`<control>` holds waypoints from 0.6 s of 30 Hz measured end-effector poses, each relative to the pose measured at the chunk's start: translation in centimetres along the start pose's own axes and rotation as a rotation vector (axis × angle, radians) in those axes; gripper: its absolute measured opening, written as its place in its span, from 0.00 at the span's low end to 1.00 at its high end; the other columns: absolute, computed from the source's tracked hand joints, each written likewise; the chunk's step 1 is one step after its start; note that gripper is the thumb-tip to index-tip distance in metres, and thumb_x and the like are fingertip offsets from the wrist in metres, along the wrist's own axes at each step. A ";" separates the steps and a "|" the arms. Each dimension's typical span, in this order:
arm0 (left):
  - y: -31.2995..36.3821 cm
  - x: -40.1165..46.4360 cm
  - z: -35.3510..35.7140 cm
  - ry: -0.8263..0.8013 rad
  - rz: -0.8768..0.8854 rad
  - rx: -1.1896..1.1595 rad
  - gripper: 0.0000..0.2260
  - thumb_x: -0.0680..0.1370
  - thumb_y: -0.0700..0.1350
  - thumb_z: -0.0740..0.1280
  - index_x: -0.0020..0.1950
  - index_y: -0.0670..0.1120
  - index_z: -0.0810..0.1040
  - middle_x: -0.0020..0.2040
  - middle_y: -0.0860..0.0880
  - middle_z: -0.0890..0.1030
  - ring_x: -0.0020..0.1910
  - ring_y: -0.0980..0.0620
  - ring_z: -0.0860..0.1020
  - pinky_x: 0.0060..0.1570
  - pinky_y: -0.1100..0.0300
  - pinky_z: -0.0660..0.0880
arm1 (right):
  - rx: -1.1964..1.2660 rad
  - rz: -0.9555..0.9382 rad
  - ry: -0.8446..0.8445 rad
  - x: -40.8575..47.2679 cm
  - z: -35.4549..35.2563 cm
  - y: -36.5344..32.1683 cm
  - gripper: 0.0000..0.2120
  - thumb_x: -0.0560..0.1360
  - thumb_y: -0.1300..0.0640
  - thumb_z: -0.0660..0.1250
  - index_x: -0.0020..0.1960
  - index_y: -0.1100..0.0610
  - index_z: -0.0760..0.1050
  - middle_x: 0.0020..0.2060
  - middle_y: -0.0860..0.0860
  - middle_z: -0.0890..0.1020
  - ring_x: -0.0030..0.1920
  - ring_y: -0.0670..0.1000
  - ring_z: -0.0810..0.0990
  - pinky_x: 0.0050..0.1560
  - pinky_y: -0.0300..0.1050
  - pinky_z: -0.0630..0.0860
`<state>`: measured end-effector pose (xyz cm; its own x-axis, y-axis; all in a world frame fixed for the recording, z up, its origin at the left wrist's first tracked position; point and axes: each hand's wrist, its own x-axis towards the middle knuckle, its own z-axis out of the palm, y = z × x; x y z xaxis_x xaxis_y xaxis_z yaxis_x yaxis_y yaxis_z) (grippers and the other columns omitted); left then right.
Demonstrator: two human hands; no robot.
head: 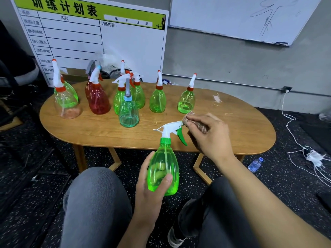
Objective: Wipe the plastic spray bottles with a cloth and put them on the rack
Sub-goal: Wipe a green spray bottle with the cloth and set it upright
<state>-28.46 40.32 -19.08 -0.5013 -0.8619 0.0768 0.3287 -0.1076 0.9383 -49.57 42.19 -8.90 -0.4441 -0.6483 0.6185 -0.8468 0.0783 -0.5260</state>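
Observation:
My left hand [148, 183] grips the body of a green spray bottle [163, 165] with a white head and green trigger, held upright in front of the table's near edge. My right hand [209, 135] holds a brown speckled cloth [194, 122] against the bottle's nozzle. Several more spray bottles stand on the oval wooden table [241, 133]: green ones [158, 100], a red one [98, 101], a teal one [128, 111] and a clear one [66, 102]. No rack is in view.
A large printed board [93, 38] leans on the wall behind the table, with a whiteboard [241, 17] to its right. White cables [293, 138] and a small water bottle [255, 164] lie on the dark floor at right. My knees are below the bottle.

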 end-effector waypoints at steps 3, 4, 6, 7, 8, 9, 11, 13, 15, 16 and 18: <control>0.1 0.0 -0.1 -0.012 0.010 0.014 0.31 0.74 0.46 0.75 0.76 0.61 0.73 0.65 0.54 0.84 0.63 0.52 0.84 0.53 0.61 0.82 | 0.014 -0.020 -0.037 -0.2 0.1 -0.2 0.11 0.78 0.47 0.75 0.59 0.47 0.86 0.49 0.41 0.84 0.48 0.39 0.83 0.51 0.39 0.80; 0.2 -0.1 -0.1 -0.014 0.010 0.015 0.31 0.74 0.45 0.74 0.76 0.61 0.73 0.65 0.55 0.84 0.63 0.53 0.83 0.53 0.61 0.82 | -0.001 -0.005 -0.034 -0.1 0.0 -0.4 0.11 0.78 0.45 0.74 0.59 0.46 0.86 0.48 0.40 0.84 0.48 0.40 0.83 0.52 0.44 0.82; 0.9 -0.3 -0.1 0.001 0.012 0.006 0.31 0.74 0.46 0.75 0.76 0.62 0.73 0.66 0.56 0.83 0.63 0.55 0.83 0.54 0.62 0.81 | -0.025 0.026 0.012 0.3 -0.6 -0.8 0.11 0.78 0.44 0.73 0.58 0.45 0.86 0.47 0.40 0.84 0.46 0.41 0.83 0.50 0.49 0.82; 1.5 -0.1 0.0 0.017 0.019 -0.001 0.30 0.75 0.47 0.76 0.75 0.63 0.73 0.66 0.58 0.83 0.64 0.57 0.82 0.55 0.61 0.82 | 0.006 0.028 0.032 0.4 -1.1 -1.3 0.11 0.77 0.45 0.74 0.58 0.45 0.86 0.46 0.39 0.83 0.46 0.40 0.82 0.49 0.46 0.82; 2.1 0.2 0.1 0.033 0.025 -0.012 0.30 0.75 0.49 0.78 0.74 0.65 0.74 0.66 0.61 0.83 0.64 0.58 0.82 0.57 0.60 0.82 | 0.071 0.024 0.025 0.2 -1.7 -2.1 0.11 0.77 0.47 0.75 0.58 0.46 0.87 0.45 0.38 0.83 0.46 0.39 0.82 0.47 0.40 0.80; 2.8 0.6 0.3 0.043 0.028 -0.026 0.29 0.76 0.52 0.79 0.74 0.66 0.73 0.66 0.62 0.82 0.65 0.58 0.81 0.60 0.56 0.82 | 0.152 0.009 -0.015 -0.1 -2.3 -2.9 0.10 0.77 0.48 0.76 0.58 0.47 0.87 0.43 0.36 0.83 0.45 0.39 0.81 0.46 0.34 0.77; 4.7 1.7 0.7 0.028 0.030 -0.056 0.31 0.74 0.59 0.78 0.75 0.68 0.72 0.69 0.60 0.81 0.68 0.53 0.81 0.65 0.45 0.80 | 0.302 -0.027 -0.169 -1.0 -3.3 -4.9 0.10 0.76 0.49 0.76 0.57 0.45 0.87 0.44 0.38 0.83 0.43 0.44 0.82 0.44 0.33 0.75; 7.3 2.8 1.4 -0.018 0.066 -0.058 0.34 0.72 0.63 0.77 0.76 0.69 0.70 0.73 0.59 0.79 0.71 0.51 0.79 0.68 0.38 0.78 | 0.380 -0.087 -0.281 -1.3 -3.8 -6.5 0.10 0.77 0.50 0.76 0.58 0.45 0.87 0.46 0.43 0.85 0.45 0.48 0.83 0.46 0.39 0.79; 10.0 3.8 2.3 -0.073 0.145 -0.023 0.35 0.73 0.65 0.77 0.78 0.68 0.68 0.75 0.59 0.76 0.74 0.53 0.76 0.73 0.40 0.74 | 0.394 -0.119 -0.258 -0.4 -4.5 -7.6 0.10 0.77 0.52 0.76 0.58 0.46 0.87 0.48 0.45 0.86 0.48 0.49 0.84 0.52 0.45 0.80; 11.4 4.1 2.6 -0.108 0.177 -0.001 0.37 0.71 0.66 0.78 0.78 0.68 0.67 0.75 0.60 0.76 0.75 0.55 0.75 0.74 0.42 0.73 | 0.412 -0.117 -0.210 0.2 -4.9 -8.1 0.10 0.78 0.53 0.76 0.58 0.47 0.87 0.49 0.45 0.87 0.50 0.49 0.85 0.54 0.45 0.80; 14.3 4.8 3.6 -0.191 0.243 0.062 0.41 0.70 0.65 0.80 0.79 0.67 0.67 0.74 0.62 0.77 0.73 0.56 0.77 0.72 0.47 0.75 | 0.465 -0.107 -0.116 2.2 -6.5 -9.2 0.08 0.78 0.56 0.76 0.57 0.49 0.87 0.50 0.42 0.88 0.53 0.46 0.85 0.57 0.41 0.79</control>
<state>-29.02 36.47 -4.04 -0.5571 -0.7494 0.3579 0.4110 0.1258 0.9029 -44.64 44.99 1.15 -0.3041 -0.7166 0.6277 -0.6538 -0.3222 -0.6846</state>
